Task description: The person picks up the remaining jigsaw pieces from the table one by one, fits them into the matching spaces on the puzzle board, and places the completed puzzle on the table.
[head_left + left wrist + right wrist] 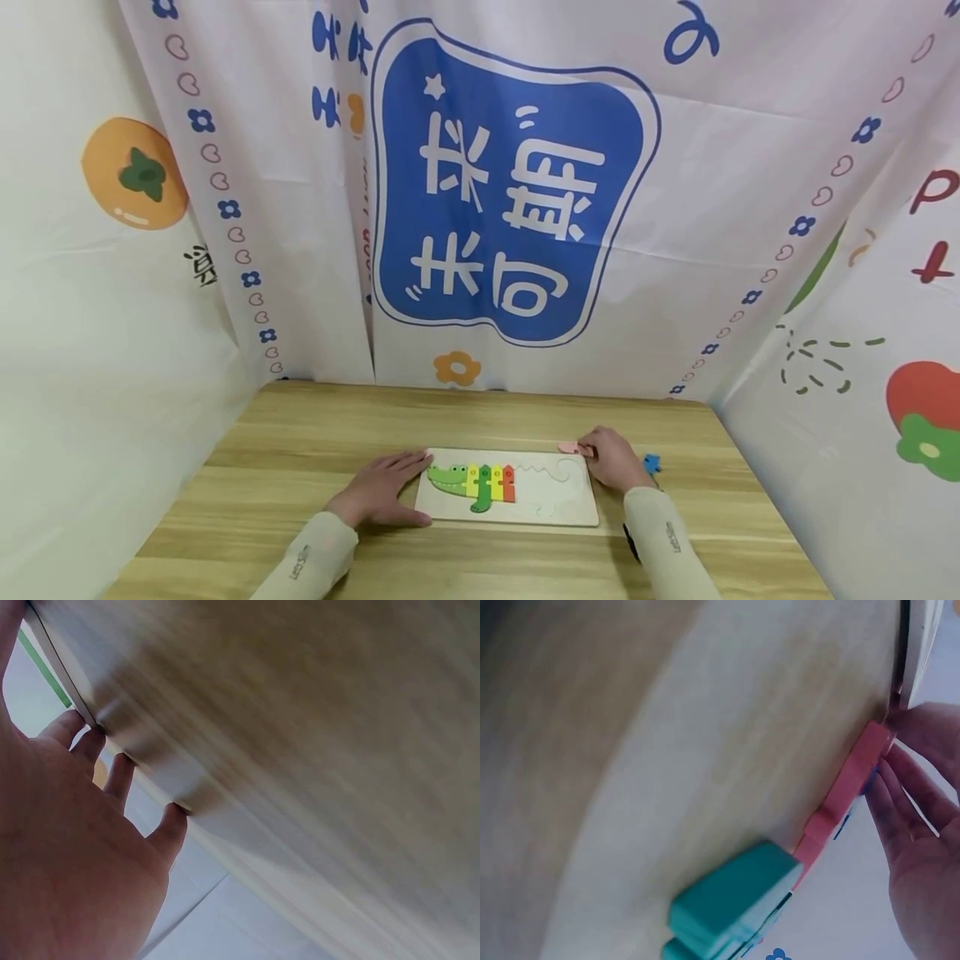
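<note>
A pale wooden puzzle board (558,510) lies on the table with a crocodile picture, its green head, several yellow and red body pieces and a green leg (482,502) set in at the left. The outlined right half shows bare wood. My left hand (381,492) rests around the board's left end, fingers spread and fingertips down on the table in the left wrist view. At the board's far right corner my right hand (615,460) pinches a pink puzzle piece (568,447) between thumb and fingers. A blue-green puzzle piece (652,462) lies right of that hand.
The wood-grain table (315,425) is enclosed by printed white cloth: a back curtain (697,250) and cloth sides on the left and right. The back curtain hangs close behind the table's far edge.
</note>
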Available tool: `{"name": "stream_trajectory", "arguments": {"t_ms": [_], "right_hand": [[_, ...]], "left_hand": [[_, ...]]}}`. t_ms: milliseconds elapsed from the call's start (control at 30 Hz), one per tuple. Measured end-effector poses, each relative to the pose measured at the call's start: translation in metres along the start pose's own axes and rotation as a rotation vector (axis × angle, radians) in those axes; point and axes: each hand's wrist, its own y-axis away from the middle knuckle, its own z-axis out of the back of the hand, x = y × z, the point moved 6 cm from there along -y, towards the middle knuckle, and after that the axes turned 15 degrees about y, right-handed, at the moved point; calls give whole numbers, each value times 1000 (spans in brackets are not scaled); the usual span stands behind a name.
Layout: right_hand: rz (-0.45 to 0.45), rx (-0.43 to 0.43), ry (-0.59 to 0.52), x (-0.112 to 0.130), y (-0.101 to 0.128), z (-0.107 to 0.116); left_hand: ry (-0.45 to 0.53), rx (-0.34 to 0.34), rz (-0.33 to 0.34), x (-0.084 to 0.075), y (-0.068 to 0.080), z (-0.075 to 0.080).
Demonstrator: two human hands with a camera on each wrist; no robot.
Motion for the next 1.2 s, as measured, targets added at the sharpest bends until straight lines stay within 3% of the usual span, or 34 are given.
{"name": "stream_trajectory", "arguments": {"t_ms": [267, 400, 800, 1000, 1200], "right_hand": [[-38, -14, 8, -5, -3, 0], [-77, 4, -65, -11, -4, -2], [-284, -58, -580, -23, 0, 8], [-423, -31, -846, -29, 6, -1], [-466, -61, -886, -30, 11, -2]], "left_hand": [[8, -9, 19, 0, 4, 2], [10, -5, 21, -1, 5, 3], [5, -7, 3, 1, -1, 0], [12, -5, 2, -1, 1, 0], [3, -1, -2, 1, 0, -1]]}}
